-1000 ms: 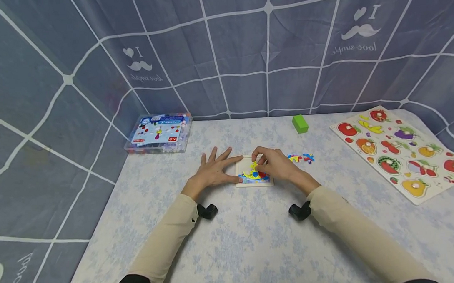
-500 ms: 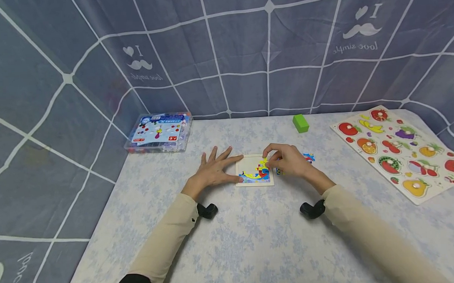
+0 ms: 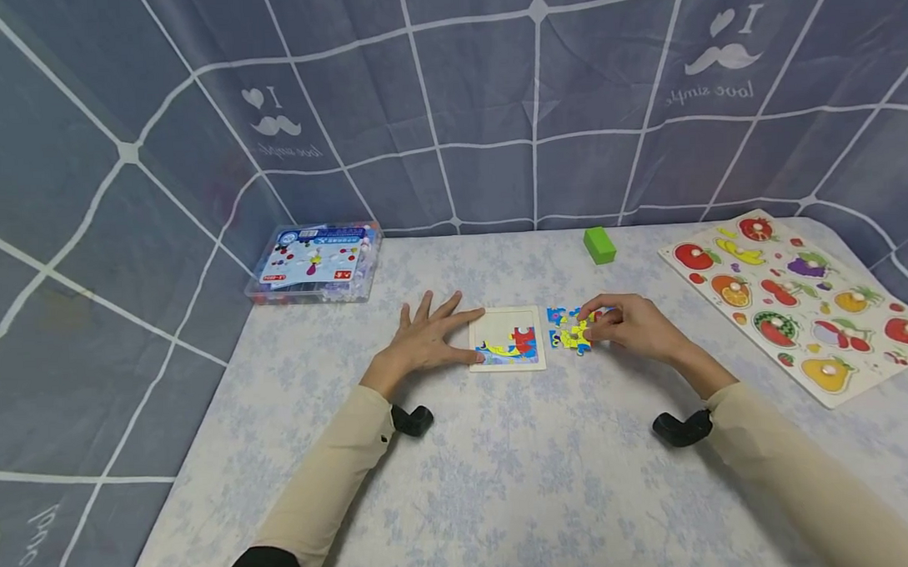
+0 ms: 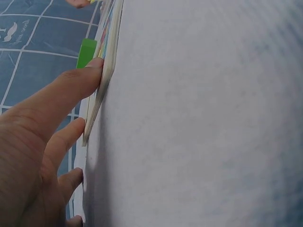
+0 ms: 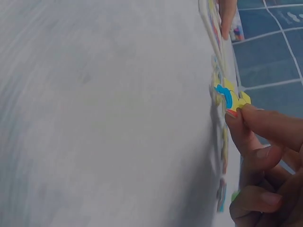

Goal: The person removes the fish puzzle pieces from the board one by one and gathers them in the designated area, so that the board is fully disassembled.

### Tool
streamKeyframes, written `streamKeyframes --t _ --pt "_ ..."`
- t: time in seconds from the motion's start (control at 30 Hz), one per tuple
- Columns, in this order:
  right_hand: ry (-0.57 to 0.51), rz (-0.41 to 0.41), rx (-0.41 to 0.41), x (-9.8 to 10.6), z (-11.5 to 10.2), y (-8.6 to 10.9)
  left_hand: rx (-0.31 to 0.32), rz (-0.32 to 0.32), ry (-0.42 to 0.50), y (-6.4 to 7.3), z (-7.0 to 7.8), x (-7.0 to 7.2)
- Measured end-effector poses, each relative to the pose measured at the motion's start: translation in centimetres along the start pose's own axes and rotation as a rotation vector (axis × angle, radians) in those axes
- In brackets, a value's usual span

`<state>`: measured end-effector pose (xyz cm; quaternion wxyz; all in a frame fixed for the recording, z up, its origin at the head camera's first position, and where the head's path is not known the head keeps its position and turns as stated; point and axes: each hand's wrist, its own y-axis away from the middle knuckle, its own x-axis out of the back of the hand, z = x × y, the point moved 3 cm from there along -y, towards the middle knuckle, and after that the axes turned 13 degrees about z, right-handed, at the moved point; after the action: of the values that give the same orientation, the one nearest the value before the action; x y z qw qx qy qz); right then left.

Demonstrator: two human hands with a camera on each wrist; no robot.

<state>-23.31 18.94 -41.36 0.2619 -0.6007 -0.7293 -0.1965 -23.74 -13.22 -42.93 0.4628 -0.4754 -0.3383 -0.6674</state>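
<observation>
A small square wooden puzzle tray lies flat on the table, with a few fitted blue, yellow and red pieces along its lower part. My left hand spreads its fingers at the tray's left side, thumb and index fingertip resting on its edge. To the right of the tray, my right hand pinches a yellow and blue jigsaw piece between thumb and index finger. That piece is over several loose jigsaw pieces, some partly hidden by the right hand.
A green block stands behind the loose pieces. At the right lies a large fruit puzzle board. A clear plastic box with a printed label sits at the back left. A grey-blue gridded curtain hangs behind the table.
My right hand has moved right, carrying the yellow jigsaw piece from over the tray to the loose pieces beside it. My left hand has stayed at the tray's left edge.
</observation>
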Motion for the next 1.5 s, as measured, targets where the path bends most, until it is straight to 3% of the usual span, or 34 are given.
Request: streamKeyframes --t 0.47,0.7,1.23,1.5 --pt "0.148 0.099 0.029 0.4 0.8 0.2 -0.005 0.007 -0.002 -0.1 -0.1 0.0" --pt "0.196 0.112 0.047 0.0 0.6 0.0 -0.007 0.003 -0.003 0.0 -0.1 -0.3" --pt "0.217 0.108 0.031 -0.3 0.7 0.0 -0.006 -0.004 -0.001 0.0 -0.1 -0.2" --pt "0.219 0.17 0.035 -0.2 -0.3 -0.2 -0.009 -0.002 0.004 0.0 -0.1 0.0"
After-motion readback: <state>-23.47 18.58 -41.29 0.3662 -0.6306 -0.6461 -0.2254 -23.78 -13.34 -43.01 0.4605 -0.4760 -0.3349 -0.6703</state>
